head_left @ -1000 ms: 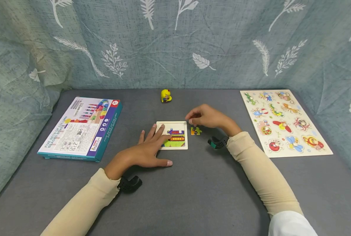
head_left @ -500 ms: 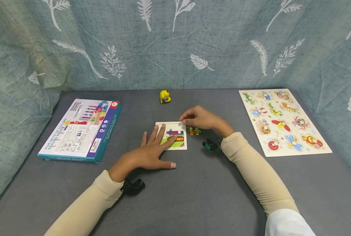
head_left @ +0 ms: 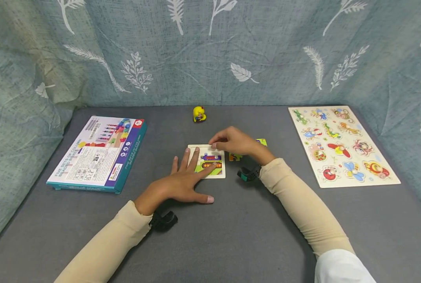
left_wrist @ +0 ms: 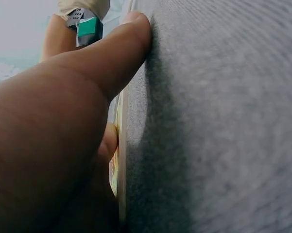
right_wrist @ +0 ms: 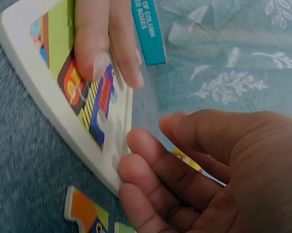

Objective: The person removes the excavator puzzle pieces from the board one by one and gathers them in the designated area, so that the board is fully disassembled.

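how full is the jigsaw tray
Partly full: jigsaw pieces cover some of the jigsaw tray, but bare cream base shows along its far side.

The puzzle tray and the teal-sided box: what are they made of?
Puzzle tray: smooth, pale wood or plastic, perhaps; its even cream rim shows no clear grain. Teal-sided box: probably smooth, printed cardboard, given its flat panels and crisp edges.
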{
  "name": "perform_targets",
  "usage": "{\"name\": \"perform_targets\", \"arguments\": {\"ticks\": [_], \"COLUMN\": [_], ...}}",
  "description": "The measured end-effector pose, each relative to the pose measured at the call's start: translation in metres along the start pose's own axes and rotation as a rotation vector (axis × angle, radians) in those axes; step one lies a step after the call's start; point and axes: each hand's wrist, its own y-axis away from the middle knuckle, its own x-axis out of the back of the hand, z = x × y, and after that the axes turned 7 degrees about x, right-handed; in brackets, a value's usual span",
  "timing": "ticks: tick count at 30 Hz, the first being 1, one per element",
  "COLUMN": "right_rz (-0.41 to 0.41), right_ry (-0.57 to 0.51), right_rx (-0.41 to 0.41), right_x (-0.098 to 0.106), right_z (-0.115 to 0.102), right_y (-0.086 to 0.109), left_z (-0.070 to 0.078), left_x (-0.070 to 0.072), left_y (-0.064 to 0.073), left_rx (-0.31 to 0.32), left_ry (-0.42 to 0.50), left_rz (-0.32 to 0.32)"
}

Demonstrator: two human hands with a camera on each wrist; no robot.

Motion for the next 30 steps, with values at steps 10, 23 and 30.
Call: {"name": "perform_targets", "arguments": {"ticks": [10,23,30], "right_rz": [-0.028,-0.068,-0.082], "right_ry": [-0.029,-0.098,-0.136], "right_rx": [-0.004,-0.035,-0.044], "right_x": [-0.009,-0.013,-0.013], "right_z": [-0.001,-0.003,-0.002], "right_y": [-0.008,-0.011,-0.012], "left_z": [0.000,-0.001,-0.001], "left_x": [-0.001,0.001,-0.001], "left_y": [0.000,0.001,0.000], "left_rx": [0.002,0.000,-0.008], "left_ry": [0.001,0.003,0.007], "left_rz": [0.017,0.012,0.013]}}
